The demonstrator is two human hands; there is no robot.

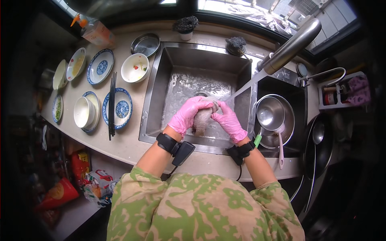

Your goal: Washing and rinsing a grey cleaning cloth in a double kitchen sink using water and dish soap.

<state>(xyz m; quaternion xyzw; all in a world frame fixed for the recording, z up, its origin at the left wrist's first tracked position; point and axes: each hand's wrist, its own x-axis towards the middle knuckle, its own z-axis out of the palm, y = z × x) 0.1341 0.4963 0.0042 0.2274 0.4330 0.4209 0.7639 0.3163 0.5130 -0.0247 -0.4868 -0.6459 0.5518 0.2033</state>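
Both my hands wear pink gloves and grip one wet, greyish cloth [202,120] over the left basin of a stainless steel sink [145,120]. My left hand [188,114] is closed on its upper left side. From the right, the fingers of my right hand [228,121] pinch the same cloth, whose lower end hangs down between the two hands. A stream of water [245,87] runs from the metal faucet [289,48] and reaches the cloth near my right fingers. Shallow water covers the basin floor beneath, around the drain [201,94].
Left of the sink, the counter holds a white bowl with food scraps [134,68], blue-patterned plates [100,67], black chopsticks [112,105] and a pump bottle [97,32]. A saucepan [270,113] rests in the right basin. Dark scouring pads [186,24] sit behind the sink.
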